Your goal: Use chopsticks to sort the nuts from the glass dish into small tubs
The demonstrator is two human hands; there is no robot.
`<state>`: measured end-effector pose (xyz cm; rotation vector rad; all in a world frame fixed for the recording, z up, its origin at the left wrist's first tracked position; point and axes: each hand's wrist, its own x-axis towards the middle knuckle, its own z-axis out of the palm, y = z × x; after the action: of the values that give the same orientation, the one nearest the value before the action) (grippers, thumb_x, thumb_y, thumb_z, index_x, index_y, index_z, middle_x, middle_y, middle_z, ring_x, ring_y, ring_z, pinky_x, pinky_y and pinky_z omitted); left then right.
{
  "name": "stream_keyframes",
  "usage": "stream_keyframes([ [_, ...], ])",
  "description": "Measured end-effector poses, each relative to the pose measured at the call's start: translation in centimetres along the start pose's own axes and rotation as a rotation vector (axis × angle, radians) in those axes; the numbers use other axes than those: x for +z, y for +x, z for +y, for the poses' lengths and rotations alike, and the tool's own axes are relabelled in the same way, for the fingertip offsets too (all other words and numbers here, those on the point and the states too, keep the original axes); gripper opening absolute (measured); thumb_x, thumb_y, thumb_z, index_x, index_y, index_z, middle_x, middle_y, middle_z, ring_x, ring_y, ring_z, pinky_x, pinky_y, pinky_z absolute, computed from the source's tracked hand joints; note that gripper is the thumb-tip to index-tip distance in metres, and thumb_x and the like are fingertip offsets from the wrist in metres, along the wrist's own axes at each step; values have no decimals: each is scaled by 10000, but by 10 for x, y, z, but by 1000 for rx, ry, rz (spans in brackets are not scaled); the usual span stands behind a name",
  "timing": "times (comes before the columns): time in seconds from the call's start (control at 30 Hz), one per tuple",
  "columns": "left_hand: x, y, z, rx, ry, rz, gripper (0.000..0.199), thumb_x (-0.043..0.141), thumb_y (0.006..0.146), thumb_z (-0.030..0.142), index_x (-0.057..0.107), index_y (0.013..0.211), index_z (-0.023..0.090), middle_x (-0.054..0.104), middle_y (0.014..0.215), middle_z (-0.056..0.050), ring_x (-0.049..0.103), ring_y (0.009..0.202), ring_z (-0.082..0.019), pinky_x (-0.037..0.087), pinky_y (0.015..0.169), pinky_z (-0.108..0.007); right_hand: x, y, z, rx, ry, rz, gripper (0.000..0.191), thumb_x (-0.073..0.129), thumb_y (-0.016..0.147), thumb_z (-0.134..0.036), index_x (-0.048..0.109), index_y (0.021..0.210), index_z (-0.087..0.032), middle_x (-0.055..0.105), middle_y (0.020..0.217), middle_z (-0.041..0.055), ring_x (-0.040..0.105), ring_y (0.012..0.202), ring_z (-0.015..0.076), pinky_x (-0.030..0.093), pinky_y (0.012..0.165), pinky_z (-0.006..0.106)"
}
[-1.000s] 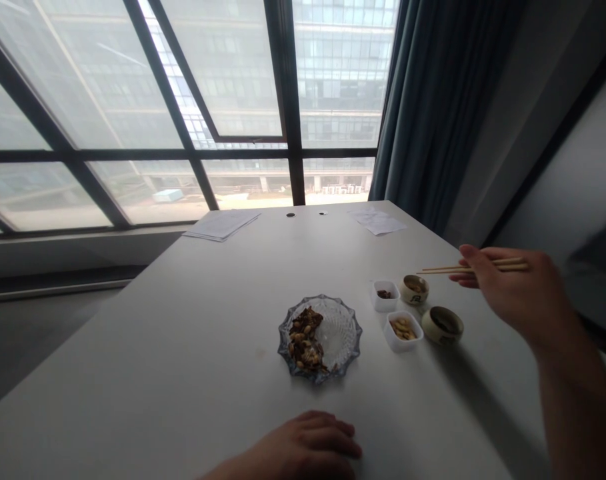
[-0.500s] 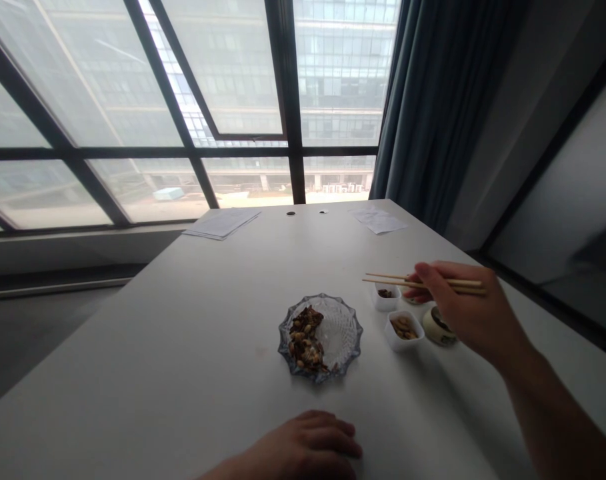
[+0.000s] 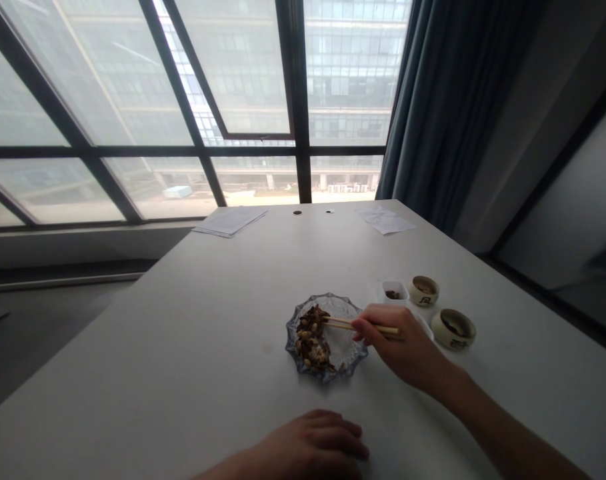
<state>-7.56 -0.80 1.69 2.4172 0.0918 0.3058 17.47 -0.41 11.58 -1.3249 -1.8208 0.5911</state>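
Observation:
A scalloped glass dish [image 3: 350, 360] stands on the white table, with a heap of mixed brown dried pieces [image 3: 313, 343] along its left side. My right hand [image 3: 395, 337] is over the dish's right edge, closed on a pair of wooden chopsticks [image 3: 340, 324] whose tips touch the upper part of the heap. Whether anything is between the tips is too small to tell. My left hand [image 3: 315, 440] lies on the table below the dish, fingers loosely spread, holding nothing. A second white cup [image 3: 425, 327] is mostly hidden behind my right hand.
A small white cup [image 3: 395, 293] with dark pieces stands right of the dish. Beside it are two round cream bowls [image 3: 423, 291] with dark markings. Papers [image 3: 230, 221] lie at the table's far left and a crumpled sheet [image 3: 387, 220] at the far right, before the windows.
My right hand has moved left and down with the chopsticks, from above the small cups to the heap in the glass dish. The cream bowls are now uncovered. My left hand rests as before.

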Motion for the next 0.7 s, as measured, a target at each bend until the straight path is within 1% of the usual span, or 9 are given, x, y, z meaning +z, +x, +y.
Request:
stream_keyframes([
  [0.1, 2, -1, -1, 1, 1, 15, 206, 551, 1056, 256, 691, 1208, 250, 723, 1358, -63, 604, 1380, -228, 435, 1199, -339, 2, 1, 4, 3, -9, 1, 439, 584, 1052, -456, 758, 760, -178, 723, 734, 37, 660, 684, 172, 439, 667, 297],
  [0.27, 3, 0, -2, 4, 8, 13, 199, 588, 1034, 226, 687, 1205, 247, 728, 1347, -57, 605, 1379, -217, 430, 1204, -317, 6, 0, 8, 10, 2, 36, 473, 569, 1054, -484, 769, 760, -172, 735, 716, 40, 671, 670, 175, 437, 653, 301],
  [0.43, 2, -2, -3, 9, 1, 9, 202, 594, 1030, 220, 679, 1211, 248, 727, 1353, -57, 610, 1373, -217, 418, 1210, -319, 3, -2, 5, 34, 0, 66, 501, 544, 1066, -482, 763, 739, -172, 744, 707, 47, 678, 657, 178, 461, 633, 300],
  [0.57, 2, -2, -4, 13, -11, -1, 203, 586, 1033, 225, 673, 1216, 240, 723, 1358, -60, 603, 1379, -215, 414, 1209, -317, -15, -6, -5, 54, -8, 121, 476, 563, 1054, -499, 799, 791, -180, 771, 745, 59, 709, 668, 190, 515, 631, 296],
  [0.7, 1, -1, -3, 7, -17, -9, 211, 567, 1042, 246, 676, 1223, 249, 722, 1357, -73, 603, 1379, -228, 426, 1203, -340, -45, -13, -14, 123, 9, 258, 427, 628, 1011, -537, 829, 857, -193, 799, 762, 71, 754, 638, 214, 558, 569, 292],
])
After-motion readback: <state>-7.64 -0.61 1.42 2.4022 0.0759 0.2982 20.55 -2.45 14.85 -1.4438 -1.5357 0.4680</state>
